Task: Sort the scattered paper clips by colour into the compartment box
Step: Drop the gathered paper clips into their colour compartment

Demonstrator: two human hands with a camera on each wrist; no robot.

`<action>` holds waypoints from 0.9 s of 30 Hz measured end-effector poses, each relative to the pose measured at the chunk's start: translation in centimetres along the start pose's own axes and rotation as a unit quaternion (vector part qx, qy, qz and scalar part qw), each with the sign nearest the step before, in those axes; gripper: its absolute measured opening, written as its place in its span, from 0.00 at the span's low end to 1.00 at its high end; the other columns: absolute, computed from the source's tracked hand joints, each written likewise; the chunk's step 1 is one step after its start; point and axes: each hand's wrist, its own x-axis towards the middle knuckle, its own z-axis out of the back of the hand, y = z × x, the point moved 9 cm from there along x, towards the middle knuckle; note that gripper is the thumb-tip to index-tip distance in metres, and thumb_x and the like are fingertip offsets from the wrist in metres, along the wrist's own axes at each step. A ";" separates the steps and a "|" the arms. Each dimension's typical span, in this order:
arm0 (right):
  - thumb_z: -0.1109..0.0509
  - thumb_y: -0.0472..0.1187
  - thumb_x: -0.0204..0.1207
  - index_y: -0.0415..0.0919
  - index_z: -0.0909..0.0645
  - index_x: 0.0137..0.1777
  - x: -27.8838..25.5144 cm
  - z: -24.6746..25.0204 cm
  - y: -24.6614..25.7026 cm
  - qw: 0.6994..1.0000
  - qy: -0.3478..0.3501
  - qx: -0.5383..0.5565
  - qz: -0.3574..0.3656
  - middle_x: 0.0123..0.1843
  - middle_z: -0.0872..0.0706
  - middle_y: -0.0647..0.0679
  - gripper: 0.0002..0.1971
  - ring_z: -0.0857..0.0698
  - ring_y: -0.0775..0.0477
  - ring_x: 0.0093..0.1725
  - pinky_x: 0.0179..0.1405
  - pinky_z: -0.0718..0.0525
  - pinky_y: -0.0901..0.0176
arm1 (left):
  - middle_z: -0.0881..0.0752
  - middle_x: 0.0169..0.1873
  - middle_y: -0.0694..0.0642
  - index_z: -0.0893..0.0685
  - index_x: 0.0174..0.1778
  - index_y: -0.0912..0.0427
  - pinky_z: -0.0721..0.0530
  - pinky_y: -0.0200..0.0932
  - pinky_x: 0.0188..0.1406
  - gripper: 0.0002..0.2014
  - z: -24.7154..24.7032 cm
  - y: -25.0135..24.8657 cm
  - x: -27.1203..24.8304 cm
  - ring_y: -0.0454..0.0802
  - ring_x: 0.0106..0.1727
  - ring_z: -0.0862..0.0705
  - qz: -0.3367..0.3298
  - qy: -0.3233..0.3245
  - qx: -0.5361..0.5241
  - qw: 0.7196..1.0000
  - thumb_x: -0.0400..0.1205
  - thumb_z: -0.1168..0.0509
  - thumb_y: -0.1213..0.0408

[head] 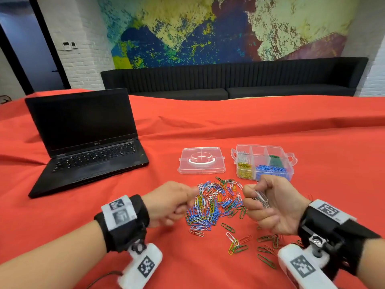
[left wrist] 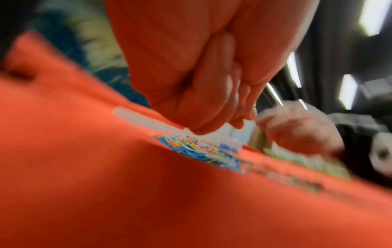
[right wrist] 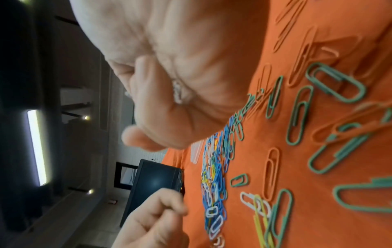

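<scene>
Lying heaped, paper clips [head: 214,202] multicoloured.

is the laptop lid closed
No, the laptop stands open on the red cloth, its dark screen upright and its keyboard showing.

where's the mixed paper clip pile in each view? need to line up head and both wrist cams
Head: the mixed paper clip pile lies at centre, on the red cloth between the two hands.
Left wrist: a blurred multicoloured patch right of centre, just under the left hand's fingertips.
Right wrist: a narrow band running down the middle, view rolled sideways.
Shared landmark: the red cloth, orange-tinted in the wrist views; the laptop shows in head and right wrist only.
</scene>
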 end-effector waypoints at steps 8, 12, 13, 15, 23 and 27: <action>0.41 0.40 0.81 0.44 0.18 0.40 0.5 0.0 -0.2 0.846 -0.131 -0.517 0.015 0.21 0.33 0.53 0.12 0.39 0.55 0.16 0.13 0.40 0.68 | 0.24 0.34 0.48 0.21 0.54 0.51 0.27 0.43 0.43 0.08 -3.1 -1.0 0.1 0.54 0.47 0.20 -0.050 0.009 0.620 0.783 0.82 0.36 0.54; 0.42 0.46 0.84 0.37 0.18 0.42 0.8 -1.8 0.3 0.629 -0.139 -0.762 0.060 0.40 0.15 0.38 0.16 0.24 0.46 0.36 0.34 0.32 0.60 | 0.18 0.38 0.51 0.19 0.47 0.54 0.31 0.38 0.39 0.04 -3.1 -0.9 0.2 0.47 0.40 0.25 -0.044 0.027 0.608 0.792 0.82 0.37 0.59; 0.42 0.47 0.84 0.39 0.21 0.42 0.9 -2.1 0.1 0.605 -0.139 -0.781 0.065 0.46 0.14 0.37 0.15 0.24 0.44 0.39 0.37 0.33 0.60 | 0.17 0.39 0.52 0.18 0.46 0.56 0.31 0.37 0.38 0.04 -3.1 -0.9 0.3 0.46 0.39 0.25 -0.044 0.030 0.599 0.799 0.82 0.37 0.60; 0.41 0.49 0.83 0.42 0.23 0.43 1.0 -2.7 -0.4 0.568 -0.132 -0.810 0.060 0.51 0.14 0.37 0.13 0.21 0.41 0.45 0.39 0.33 0.60 | 0.19 0.34 0.49 0.18 0.45 0.57 0.30 0.35 0.33 0.05 -2.8 -1.0 0.4 0.41 0.33 0.25 -0.047 0.037 0.562 0.825 0.81 0.36 0.61; 0.38 0.50 0.82 0.36 0.23 0.60 1.4 -3.4 -1.9 0.454 -0.124 -0.882 0.012 0.61 0.16 0.39 0.17 0.17 0.37 0.61 0.55 0.19 0.50 | 0.38 0.19 0.50 0.23 0.38 0.52 0.46 0.24 0.17 0.08 -0.1 1.1 0.2 0.42 0.15 0.43 0.064 0.016 0.159 0.985 0.84 0.36 0.62; 0.37 0.49 0.81 0.35 0.21 0.59 1.5 -3.2 -1.8 0.470 -0.123 -0.874 0.000 0.62 0.16 0.39 0.17 0.18 0.37 0.62 0.54 0.20 0.52 | 0.39 0.18 0.50 0.26 0.36 0.53 0.46 0.21 0.15 0.10 -0.3 1.6 -0.1 0.39 0.14 0.44 0.085 0.032 0.040 0.995 0.85 0.38 0.63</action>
